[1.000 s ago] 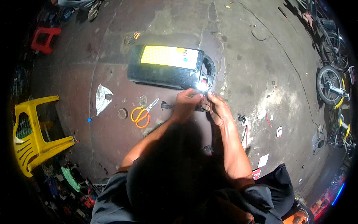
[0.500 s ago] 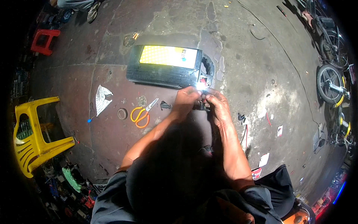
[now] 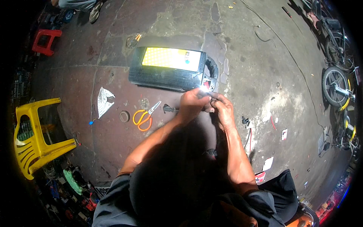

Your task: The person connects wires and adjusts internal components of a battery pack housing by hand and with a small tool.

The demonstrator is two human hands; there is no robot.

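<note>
A black battery-like case [image 3: 164,77] with a yellow panel on top lies on the floor, an opening and a red part [image 3: 207,84] at its right end. At that end, beside a bright glare, my left hand [image 3: 191,106] and my right hand [image 3: 224,111] meet with closed fingers around something small that is hidden by fingers and glare. Left of my hands lie orange-handled scissors [image 3: 143,119], a tape roll [image 3: 124,116], a small black part [image 3: 167,108] and a white piece of sheet [image 3: 104,106].
A yellow chair [image 3: 26,149] and red stool [image 3: 45,41] are at the left. A person's shoe [image 3: 94,15] is at the top left. Bicycle wheels [image 3: 332,87] line the right side, near a cable [image 3: 298,68]. Black connectors [image 3: 245,122] lie right of my hands.
My fingers have shifted slightly: my right thumb and fingertips are bent differently, and my left thumb reaches further across the small thing. The glare looks smaller, partly covered by fingers.
</note>
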